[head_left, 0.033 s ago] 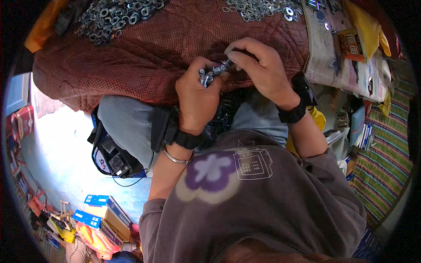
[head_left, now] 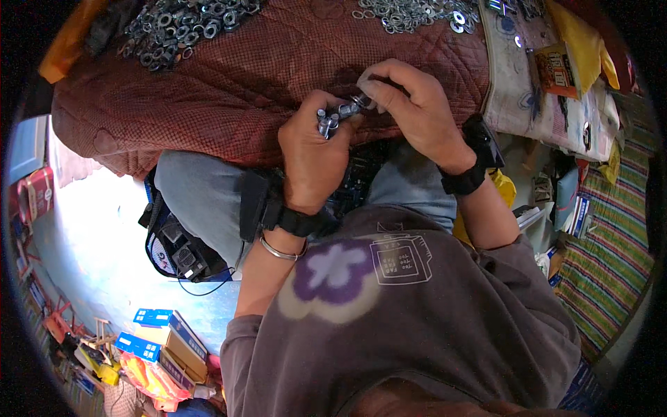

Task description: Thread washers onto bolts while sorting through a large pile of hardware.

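Several shiny metal bolts are bunched in my left hand, whose fingers are closed round them. One bolt points up and right toward my other hand. Around its far end sits a dark-edged metal ring; I cannot tell whether it is a nut or a washer. My right hand pinches there with thumb and forefinger, and the fingertips partly hide that end. Both hands are above the near edge of the red-brown quilted cloth.
A heap of metal nuts lies at the far left of the cloth. Flat and split-ring washers are spread at the far right. Beyond the cloth's right edge, a pale stained cover carries an orange packet. My knees are beneath the near edge.
The bolts in my left hand have tilted very slightly. Both hands stay in nearly the same place.
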{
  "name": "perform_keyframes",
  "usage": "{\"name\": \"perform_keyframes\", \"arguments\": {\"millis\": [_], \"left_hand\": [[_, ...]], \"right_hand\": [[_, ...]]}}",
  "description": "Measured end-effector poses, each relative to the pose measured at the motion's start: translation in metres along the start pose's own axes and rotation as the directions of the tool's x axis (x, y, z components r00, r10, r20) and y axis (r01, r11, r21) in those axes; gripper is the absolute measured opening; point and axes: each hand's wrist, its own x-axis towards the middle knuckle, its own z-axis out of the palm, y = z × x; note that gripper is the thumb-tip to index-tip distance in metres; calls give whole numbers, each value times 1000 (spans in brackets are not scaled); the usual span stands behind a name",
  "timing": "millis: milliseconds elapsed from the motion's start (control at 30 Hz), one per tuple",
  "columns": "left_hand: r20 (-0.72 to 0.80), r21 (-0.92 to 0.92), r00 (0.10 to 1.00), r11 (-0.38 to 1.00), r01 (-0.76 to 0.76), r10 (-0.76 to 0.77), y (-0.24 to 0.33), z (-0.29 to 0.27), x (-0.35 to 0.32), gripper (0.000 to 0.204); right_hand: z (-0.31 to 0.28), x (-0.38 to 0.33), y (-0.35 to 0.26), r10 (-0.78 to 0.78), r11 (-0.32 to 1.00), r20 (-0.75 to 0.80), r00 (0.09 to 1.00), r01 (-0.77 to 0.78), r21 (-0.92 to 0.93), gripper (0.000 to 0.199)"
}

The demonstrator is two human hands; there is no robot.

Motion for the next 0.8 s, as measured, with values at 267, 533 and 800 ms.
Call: {"name": "perform_keyframes", "arguments": {"millis": [267, 533, 800], "left_hand": [[57, 124, 997, 990, -61, 54, 1, -3, -1, 18], [4, 19, 1000, 999, -29, 29, 0, 1, 0, 14], [64, -61, 994, 993, 97, -93, 0, 1, -2, 16]], "right_hand": [[-6, 4, 1, 172, 968, 65, 983, -157, -195, 30], [-4, -3, 0, 40, 992, 33, 999, -36, -122, 34], [-9, -3, -1, 135, 990, 56, 989, -137, 43, 25]]}}
